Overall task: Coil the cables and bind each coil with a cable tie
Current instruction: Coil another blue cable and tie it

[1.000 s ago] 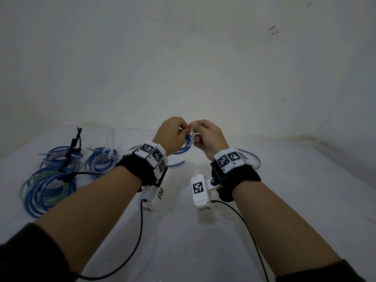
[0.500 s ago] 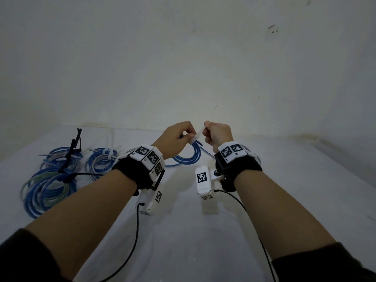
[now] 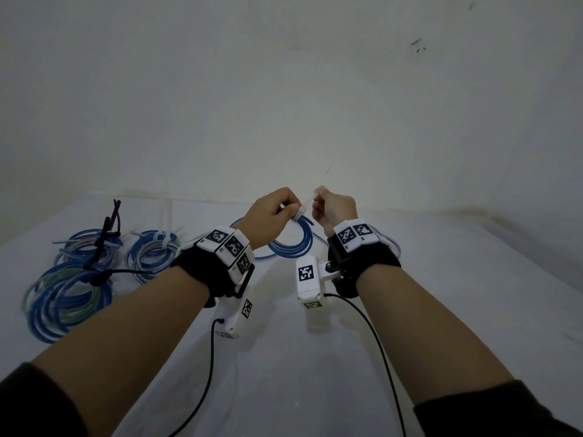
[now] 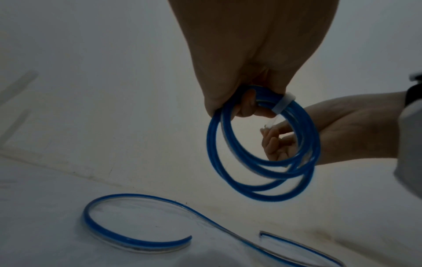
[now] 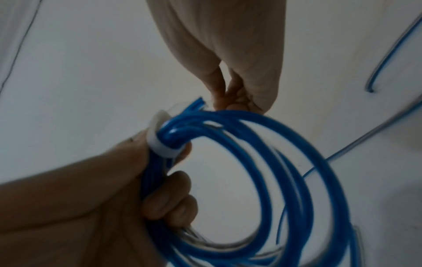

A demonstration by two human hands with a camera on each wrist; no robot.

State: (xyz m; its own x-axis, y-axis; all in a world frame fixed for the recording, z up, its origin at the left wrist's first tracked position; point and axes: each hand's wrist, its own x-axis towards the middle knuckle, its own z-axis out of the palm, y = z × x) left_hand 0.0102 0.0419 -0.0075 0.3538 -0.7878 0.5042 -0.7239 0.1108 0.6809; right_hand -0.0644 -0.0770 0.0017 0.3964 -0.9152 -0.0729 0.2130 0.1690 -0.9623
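Her left hand (image 3: 268,216) grips the blue coil (image 4: 265,153) beside its white cable tie (image 5: 160,142). Right hand (image 3: 336,208) pinches the tie's clear tail. Wrist bands (image 3: 228,246) carry square black-and-white codes, no readable words.

Both forearms reach forward, raised above bench, wrists close together, each strapped with black band and white marker block. Left hand (image 3: 268,220) knuckles up, fingers (image 5: 169,196) curled round held coil, thumb and forefinger pinching at tie head. Right hand (image 3: 336,208) just right of left, apart from it, fist-like, thumb and forefinger (image 4: 271,131) pinching tie tail. Dark sleeves at near edge.
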